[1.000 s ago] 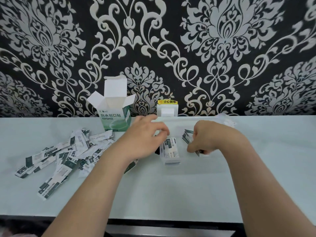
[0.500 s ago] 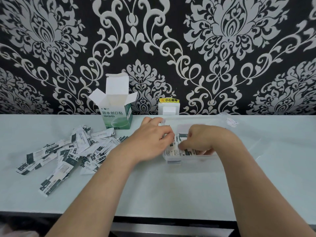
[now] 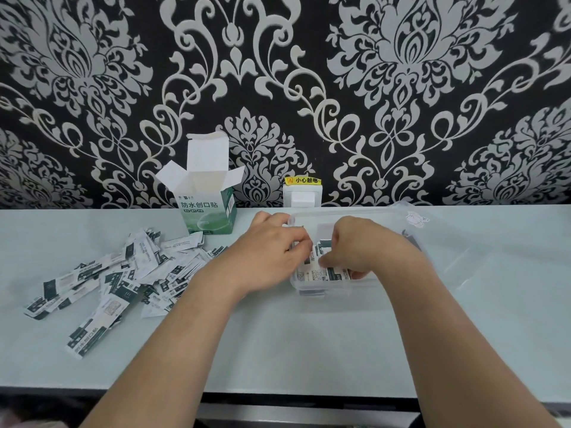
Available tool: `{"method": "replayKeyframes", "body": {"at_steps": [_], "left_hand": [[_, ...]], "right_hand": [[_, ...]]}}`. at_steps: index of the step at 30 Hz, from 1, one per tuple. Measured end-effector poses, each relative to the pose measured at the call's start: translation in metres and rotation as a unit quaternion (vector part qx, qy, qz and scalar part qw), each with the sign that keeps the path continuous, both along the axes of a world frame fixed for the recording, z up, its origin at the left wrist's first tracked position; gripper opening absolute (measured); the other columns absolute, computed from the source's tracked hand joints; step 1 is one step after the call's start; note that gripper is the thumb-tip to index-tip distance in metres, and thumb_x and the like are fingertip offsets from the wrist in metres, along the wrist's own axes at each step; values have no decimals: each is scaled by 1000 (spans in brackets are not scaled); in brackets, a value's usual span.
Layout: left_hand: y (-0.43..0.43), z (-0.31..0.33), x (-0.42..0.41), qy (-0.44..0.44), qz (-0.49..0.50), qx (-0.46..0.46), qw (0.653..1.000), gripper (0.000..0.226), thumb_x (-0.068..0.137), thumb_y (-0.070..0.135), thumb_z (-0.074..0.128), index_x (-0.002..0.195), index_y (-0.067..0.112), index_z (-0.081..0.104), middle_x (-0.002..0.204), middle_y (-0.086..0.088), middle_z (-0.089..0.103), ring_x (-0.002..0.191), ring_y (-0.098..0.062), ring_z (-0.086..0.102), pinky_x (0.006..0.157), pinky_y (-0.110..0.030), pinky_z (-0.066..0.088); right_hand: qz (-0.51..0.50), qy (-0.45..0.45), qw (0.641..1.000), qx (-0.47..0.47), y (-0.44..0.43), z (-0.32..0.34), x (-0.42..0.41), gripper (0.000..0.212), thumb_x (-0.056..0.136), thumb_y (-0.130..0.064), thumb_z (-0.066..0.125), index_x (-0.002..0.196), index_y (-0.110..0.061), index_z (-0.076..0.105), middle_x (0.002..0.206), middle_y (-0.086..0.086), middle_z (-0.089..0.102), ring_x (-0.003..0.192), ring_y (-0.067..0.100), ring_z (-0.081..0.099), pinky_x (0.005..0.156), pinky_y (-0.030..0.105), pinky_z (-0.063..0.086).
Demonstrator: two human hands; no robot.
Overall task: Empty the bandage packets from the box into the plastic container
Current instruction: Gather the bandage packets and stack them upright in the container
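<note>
- Head view: the plastic container [image 3: 321,290] sits on the table [image 3: 309,350] near the middle of its back edge, with bandage packets [image 3: 312,273] lying inside it.
- The right grip [image 3: 364,245] reaches down into the container, thumb and fingers curled round some of those packets.
- The left grip [image 3: 275,245] lies at the container's left rim, with its fingers bent over the rim towards the packets. Whether it pinches anything cannot be told.
- The box [image 3: 207,211] stands upright at the table's back edge, left of the container, flaps open.
- A loose pile of packets [image 3: 123,273] is spread out towards the table's left edge.
- A clear plastic piece [image 3: 448,242] lies just right of the container.
</note>
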State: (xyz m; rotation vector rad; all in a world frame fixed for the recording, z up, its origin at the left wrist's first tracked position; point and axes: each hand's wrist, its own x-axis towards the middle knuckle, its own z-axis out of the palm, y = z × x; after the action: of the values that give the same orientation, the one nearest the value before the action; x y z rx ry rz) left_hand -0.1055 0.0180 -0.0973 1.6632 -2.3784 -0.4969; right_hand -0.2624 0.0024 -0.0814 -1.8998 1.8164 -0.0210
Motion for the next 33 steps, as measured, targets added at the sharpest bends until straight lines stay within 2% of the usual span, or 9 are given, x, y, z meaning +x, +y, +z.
{"method": "replayKeyframes", "body": {"at_steps": [6,12,17,20,22,25,27,30,33], "left_hand": [[-3,-5,1,-8,-10,-21,1000,34,99,44,33,100,35,65,95,7,41,108,-21,29,88,-27,25],[-7,-13,3,21,-23,-96,995,44,95,50,26,100,32,65,89,11,52,103,-20,43,96,-32,30],[-7,-12,13,100,1,-131,986,42,94,54,28,105,35,64,111,15,60,112,-18,49,99,-34,36],[-3,-4,21,136,28,-150,979,30,100,38,40,112,29,66,118,11,60,114,-15,48,95,-27,33],[1,4,30,146,54,-159,975,27,100,31,44,116,26,65,119,10,58,113,-11,47,94,-25,33],[6,10,64,105,126,-138,977,24,95,25,52,115,29,65,120,9,59,113,-11,50,96,-30,39],[9,6,88,48,173,-98,979,25,90,21,58,112,31,65,125,7,60,116,-14,50,100,-35,41],[17,-1,116,-32,222,-58,973,35,85,25,64,118,34,59,133,3,54,123,-22,42,101,-42,40],[24,-13,137,-60,215,47,974,66,80,48,68,139,35,40,143,4,43,132,-23,35,107,-43,36]], "right_hand": [[-8,-22,1000,-15,-1,-3,-4,27,87,-27,67,105,-10,58,101,10,68,91,28,68,84,42,57],[-36,-70,997,-6,-1,-3,-8,16,93,-26,60,91,-11,59,89,10,70,77,28,73,74,44,61],[-48,-65,997,7,-1,2,-8,22,95,-31,57,94,-9,60,89,9,69,77,26,73,72,43,61],[-42,-49,998,0,1,6,-8,21,95,-31,56,95,-11,61,93,7,68,78,26,72,75,43,60],[-28,-13,999,-37,4,12,-6,20,95,-31,54,97,-12,62,92,5,66,74,23,68,72,37,57],[-10,-27,987,-161,11,28,7,19,96,-29,49,97,-16,62,85,1,65,71,19,61,61,29,47],[13,-94,968,-231,19,37,26,18,96,-25,46,93,-18,63,84,0,66,71,19,62,62,31,51],[78,-228,941,-239,31,38,69,17,94,-21,49,84,-22,62,73,-6,66,69,13,65,63,28,53],[151,-196,946,-209,35,14,109,14,93,-21,50,95,-21,64,85,-4,66,79,16,62,70,31,52]]}}
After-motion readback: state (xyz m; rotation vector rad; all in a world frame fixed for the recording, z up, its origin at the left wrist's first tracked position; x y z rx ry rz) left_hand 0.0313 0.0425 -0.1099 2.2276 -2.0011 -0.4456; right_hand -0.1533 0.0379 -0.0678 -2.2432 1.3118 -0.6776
